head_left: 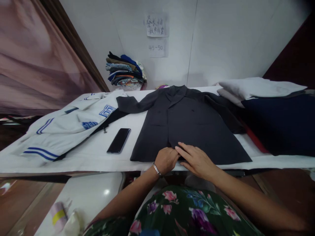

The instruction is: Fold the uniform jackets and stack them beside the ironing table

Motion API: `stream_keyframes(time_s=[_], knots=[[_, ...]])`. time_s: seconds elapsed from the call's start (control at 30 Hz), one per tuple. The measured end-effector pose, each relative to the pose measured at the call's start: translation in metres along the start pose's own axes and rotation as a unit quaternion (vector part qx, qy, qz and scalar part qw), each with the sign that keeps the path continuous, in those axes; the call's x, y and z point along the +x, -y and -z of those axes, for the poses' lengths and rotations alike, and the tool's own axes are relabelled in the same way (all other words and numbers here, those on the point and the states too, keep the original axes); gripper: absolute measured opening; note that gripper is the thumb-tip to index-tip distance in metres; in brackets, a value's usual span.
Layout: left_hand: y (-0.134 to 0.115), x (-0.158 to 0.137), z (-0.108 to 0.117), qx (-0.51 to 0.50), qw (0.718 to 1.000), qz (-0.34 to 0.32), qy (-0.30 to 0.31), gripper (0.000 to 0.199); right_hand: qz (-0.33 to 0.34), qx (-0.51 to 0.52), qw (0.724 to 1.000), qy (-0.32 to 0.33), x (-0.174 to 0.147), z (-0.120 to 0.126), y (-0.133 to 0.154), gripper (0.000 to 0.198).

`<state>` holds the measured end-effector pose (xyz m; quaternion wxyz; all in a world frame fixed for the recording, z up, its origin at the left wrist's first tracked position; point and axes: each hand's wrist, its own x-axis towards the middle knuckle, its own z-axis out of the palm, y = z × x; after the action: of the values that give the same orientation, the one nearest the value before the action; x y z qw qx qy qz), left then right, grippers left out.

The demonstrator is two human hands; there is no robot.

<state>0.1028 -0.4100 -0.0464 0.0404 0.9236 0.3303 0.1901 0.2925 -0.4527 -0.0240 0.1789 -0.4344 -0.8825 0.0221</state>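
A dark grey double-breasted jacket (182,121) lies front up on the white-covered table, its collar at the far side and its sleeves out to both sides. At the middle of its near hem, my left hand (167,160) is closed with bent fingers on the cloth edge; the fingertips are partly hidden. My right hand (199,161) lies over the hem just to the right, fingers stretched and apart, their tips touching or almost touching my left hand. A bracelet (156,168) circles my left wrist.
Left of the jacket are a black phone (119,141) and a white jacket with blue stripes (71,121). Folded clothes (125,72) are stacked at the back by the wall. More garments (278,121) are piled at right. A white stool (98,186) stands below the table's front edge.
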Motion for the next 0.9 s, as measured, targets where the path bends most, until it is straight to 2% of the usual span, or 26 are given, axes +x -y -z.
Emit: stream_keyframes(time_s=[0.13,0.3,0.4,0.47,0.57,0.6,0.73,0.9], knots=[[0.004,-0.003,-0.002,0.005,0.999,-0.040,-0.024,0.024,-0.018,0.005,1.000,0.005,0.000,-0.009,-0.002,0.056],[0.006,-0.002,-0.002,0.008,0.998,-0.037,-0.051,0.028,-0.040,-0.012,0.999,0.014,-0.002,-0.016,-0.009,0.045],[0.001,-0.007,0.004,0.008,0.996,-0.017,-0.082,0.025,-0.047,-0.024,0.998,0.022,0.007,-0.003,-0.016,0.036],[-0.004,-0.014,0.005,-0.001,0.995,-0.032,-0.094,0.020,-0.067,-0.040,0.997,0.010,0.017,0.012,-0.022,0.032],[-0.008,-0.023,0.001,-0.022,0.995,-0.088,-0.053,0.019,-0.081,-0.065,0.995,-0.010,0.031,0.033,-0.029,0.031],[-0.006,-0.025,-0.002,-0.021,0.996,-0.084,-0.032,0.020,-0.079,-0.068,0.994,-0.011,0.035,0.037,-0.031,0.031],[0.008,-0.024,-0.015,0.008,1.000,0.004,0.024,0.025,-0.072,-0.073,0.995,0.003,0.039,0.037,-0.029,0.030],[0.014,-0.014,-0.017,0.041,0.993,0.006,0.113,0.020,-0.072,-0.072,0.994,0.033,0.036,0.028,-0.022,0.029]])
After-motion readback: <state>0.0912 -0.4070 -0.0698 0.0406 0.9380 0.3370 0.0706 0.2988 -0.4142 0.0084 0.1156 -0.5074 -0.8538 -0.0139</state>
